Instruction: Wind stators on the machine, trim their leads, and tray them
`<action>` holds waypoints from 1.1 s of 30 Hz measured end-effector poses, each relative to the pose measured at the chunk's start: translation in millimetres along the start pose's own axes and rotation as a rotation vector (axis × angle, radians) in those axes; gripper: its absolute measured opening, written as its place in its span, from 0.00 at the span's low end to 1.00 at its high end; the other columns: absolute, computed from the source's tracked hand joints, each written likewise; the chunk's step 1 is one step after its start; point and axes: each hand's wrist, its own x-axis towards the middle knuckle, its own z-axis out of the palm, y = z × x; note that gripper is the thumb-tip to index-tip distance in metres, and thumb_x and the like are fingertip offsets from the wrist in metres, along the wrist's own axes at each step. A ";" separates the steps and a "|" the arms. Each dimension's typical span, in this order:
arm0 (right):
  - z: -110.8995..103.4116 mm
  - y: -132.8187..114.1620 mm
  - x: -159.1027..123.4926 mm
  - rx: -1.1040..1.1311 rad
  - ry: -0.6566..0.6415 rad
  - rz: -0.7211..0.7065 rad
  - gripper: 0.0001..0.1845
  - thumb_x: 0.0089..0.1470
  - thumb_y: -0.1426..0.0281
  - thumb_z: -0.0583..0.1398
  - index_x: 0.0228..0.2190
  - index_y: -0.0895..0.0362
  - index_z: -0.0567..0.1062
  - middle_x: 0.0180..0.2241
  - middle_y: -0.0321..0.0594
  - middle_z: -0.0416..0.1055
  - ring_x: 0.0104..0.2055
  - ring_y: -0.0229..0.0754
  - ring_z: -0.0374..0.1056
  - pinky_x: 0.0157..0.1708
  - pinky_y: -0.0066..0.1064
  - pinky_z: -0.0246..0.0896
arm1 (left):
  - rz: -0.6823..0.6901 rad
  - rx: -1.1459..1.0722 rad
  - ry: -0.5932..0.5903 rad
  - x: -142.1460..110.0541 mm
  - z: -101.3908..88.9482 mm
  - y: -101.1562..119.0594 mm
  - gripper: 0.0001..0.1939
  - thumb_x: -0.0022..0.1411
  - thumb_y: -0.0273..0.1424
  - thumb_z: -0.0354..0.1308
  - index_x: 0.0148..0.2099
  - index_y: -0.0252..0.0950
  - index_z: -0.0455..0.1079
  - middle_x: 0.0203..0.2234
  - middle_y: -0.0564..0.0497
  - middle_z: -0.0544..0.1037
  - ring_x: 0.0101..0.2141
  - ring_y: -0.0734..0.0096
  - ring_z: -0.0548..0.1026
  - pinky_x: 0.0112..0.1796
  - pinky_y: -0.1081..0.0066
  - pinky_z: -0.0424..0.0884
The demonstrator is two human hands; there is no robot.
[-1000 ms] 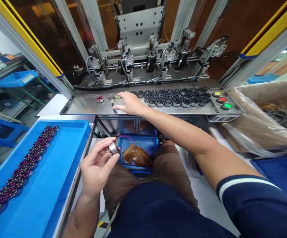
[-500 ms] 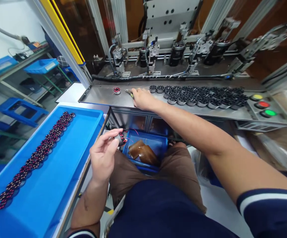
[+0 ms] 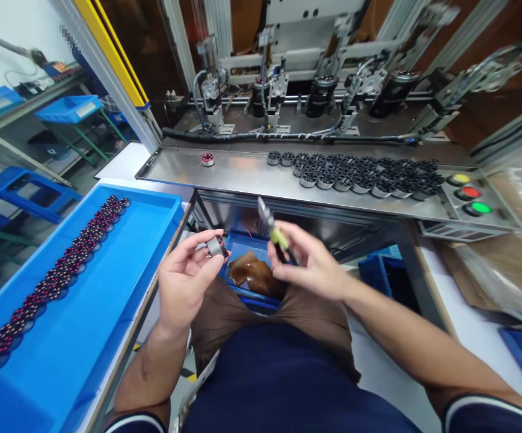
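Between the thumb and fingers of my left hand [image 3: 189, 273] is a motor stator [image 3: 216, 246], a short grey cylinder with red windings at its right end. My right hand [image 3: 306, 258] is closed around the dark and yellow-green handles of a pair of pliers [image 3: 267, 219], whose metal jaws point up and to the left. The pliers are apart from the stator, to its right. One red-wound stator [image 3: 207, 159] stands alone on the left part of the metal ledge [image 3: 238, 171]. Farther right on that ledge, many black-topped stators [image 3: 344, 171] sit packed in rows.
A blue tray [image 3: 121, 282] on my left holds a long band of wound stators [image 3: 58, 273]. Below my hands, a blue bin [image 3: 238, 240] contains brown sheet material [image 3: 252, 270]. Machine fixtures [image 3: 324, 96] stand behind the ledge. Yellow, red and green buttons [image 3: 471, 192] are at its right end.
My right hand has come back from the metal ledge toward my body, bringing the pliers up off it. My left hand still holds the stator, now turned slightly.
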 end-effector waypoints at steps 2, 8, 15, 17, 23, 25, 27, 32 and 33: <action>18.4 6.1 -36.7 -0.081 0.006 -0.080 0.33 0.56 0.68 0.67 0.60 0.51 0.63 0.37 0.38 0.73 0.34 0.39 0.72 0.38 0.33 0.72 | 0.005 -0.017 -0.027 1.4 6.1 -3.1 0.16 0.54 0.27 0.70 0.46 0.39 0.79 0.43 0.47 0.84 0.38 0.69 0.83 0.41 0.71 0.81; 32.9 9.7 -55.7 -0.370 0.038 -0.300 0.34 0.57 0.70 0.63 0.63 0.56 0.63 0.47 0.51 0.74 0.46 0.47 0.73 0.50 0.41 0.70 | -0.002 -0.006 -0.061 1.7 26.3 -5.4 0.15 0.55 0.27 0.70 0.46 0.37 0.79 0.42 0.46 0.84 0.36 0.68 0.83 0.39 0.71 0.82; 34.6 6.3 -42.8 -0.332 0.023 -0.351 0.34 0.57 0.72 0.62 0.63 0.56 0.62 0.47 0.50 0.75 0.47 0.46 0.73 0.49 0.40 0.70 | 0.008 0.003 -0.064 -1.5 23.9 -2.8 0.14 0.55 0.28 0.71 0.45 0.38 0.79 0.42 0.46 0.84 0.38 0.66 0.83 0.40 0.70 0.82; 37.0 6.4 -41.4 -0.325 0.016 -0.362 0.34 0.56 0.73 0.61 0.63 0.56 0.63 0.47 0.50 0.75 0.46 0.46 0.73 0.48 0.39 0.71 | 0.016 0.016 -0.060 -1.9 21.7 -3.2 0.14 0.55 0.28 0.71 0.45 0.38 0.79 0.42 0.46 0.84 0.38 0.66 0.83 0.39 0.71 0.82; 37.0 7.5 -42.1 -0.373 0.046 -0.386 0.34 0.55 0.78 0.59 0.63 0.57 0.64 0.38 0.44 0.75 0.38 0.42 0.73 0.39 0.35 0.71 | 0.007 -0.004 -0.079 -2.6 20.2 -4.3 0.15 0.55 0.28 0.70 0.46 0.40 0.79 0.42 0.47 0.84 0.38 0.68 0.83 0.39 0.71 0.82; 34.8 8.9 -42.6 -0.392 0.060 -0.372 0.34 0.55 0.79 0.58 0.62 0.56 0.64 0.38 0.44 0.75 0.37 0.41 0.72 0.37 0.33 0.71 | -0.003 -0.003 -0.082 -2.7 20.1 -4.8 0.15 0.55 0.28 0.70 0.47 0.40 0.79 0.42 0.47 0.84 0.39 0.67 0.83 0.41 0.69 0.82; 32.6 10.4 -42.9 -0.416 0.076 -0.339 0.33 0.55 0.79 0.58 0.62 0.56 0.65 0.39 0.44 0.75 0.36 0.41 0.72 0.37 0.33 0.71 | -0.001 -0.007 -0.075 -2.9 19.9 -5.4 0.16 0.54 0.29 0.71 0.46 0.40 0.79 0.43 0.46 0.84 0.40 0.65 0.83 0.43 0.67 0.82; 33.0 10.1 -43.0 -0.419 0.064 -0.361 0.37 0.52 0.79 0.58 0.63 0.55 0.63 0.44 0.47 0.74 0.44 0.45 0.72 0.44 0.39 0.72 | 0.030 -0.026 -0.050 -3.5 19.9 -5.0 0.10 0.57 0.31 0.69 0.43 0.40 0.79 0.42 0.46 0.84 0.44 0.62 0.81 0.41 0.68 0.81; 33.9 9.3 -42.8 -0.404 0.055 -0.373 0.38 0.51 0.80 0.58 0.64 0.55 0.63 0.46 0.48 0.73 0.46 0.45 0.71 0.46 0.40 0.72 | 0.042 -0.020 -0.045 -3.8 20.1 -4.6 0.09 0.58 0.31 0.68 0.43 0.40 0.79 0.42 0.47 0.83 0.45 0.63 0.81 0.41 0.68 0.81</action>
